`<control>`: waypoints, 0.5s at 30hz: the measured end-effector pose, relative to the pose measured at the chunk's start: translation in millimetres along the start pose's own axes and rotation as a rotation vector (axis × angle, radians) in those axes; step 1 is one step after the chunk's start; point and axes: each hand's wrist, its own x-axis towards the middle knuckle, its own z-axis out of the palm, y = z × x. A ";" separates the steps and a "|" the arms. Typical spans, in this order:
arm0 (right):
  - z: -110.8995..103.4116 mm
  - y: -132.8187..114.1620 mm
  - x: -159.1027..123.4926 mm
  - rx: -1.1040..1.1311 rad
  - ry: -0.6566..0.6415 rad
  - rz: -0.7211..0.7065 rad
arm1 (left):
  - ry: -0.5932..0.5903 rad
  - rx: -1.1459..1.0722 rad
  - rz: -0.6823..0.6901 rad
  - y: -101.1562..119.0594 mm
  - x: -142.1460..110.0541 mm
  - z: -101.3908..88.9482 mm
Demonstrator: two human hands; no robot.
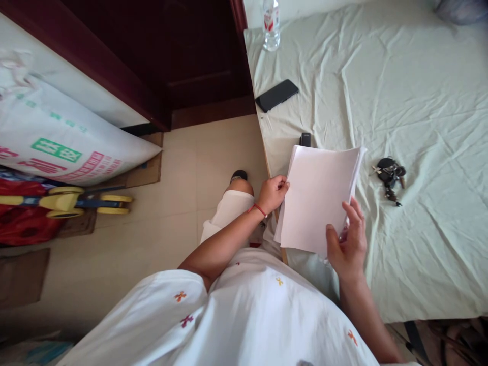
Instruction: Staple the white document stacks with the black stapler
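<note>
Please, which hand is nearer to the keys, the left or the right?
Right. The right hand is at the paper's lower right corner, on the keys' side. The left hand is at the left edge, across the paper from them.

Wears a loose white short-sleeved top (247,315), scattered with small splayed figures (180,296) in orange, yellow and dark magenta (rather like tiny dancers). Also has on white shorts (225,209), dark footwear (239,175), and a thin red bracelet (261,209) round the left wrist (264,204).
</note>
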 end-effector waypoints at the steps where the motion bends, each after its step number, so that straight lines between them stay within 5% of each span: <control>1: -1.8 2.7 0.0 -0.019 0.028 0.043 | -0.001 0.014 0.013 -0.2 0.0 -0.2; 9: -11.8 30.4 9.3 -0.045 0.209 0.405 | -0.007 0.081 0.037 -1.3 0.6 -1.3; 15: -17.0 43.0 16.9 -0.188 0.074 0.614 | -0.012 0.072 0.034 -1.5 0.3 -1.6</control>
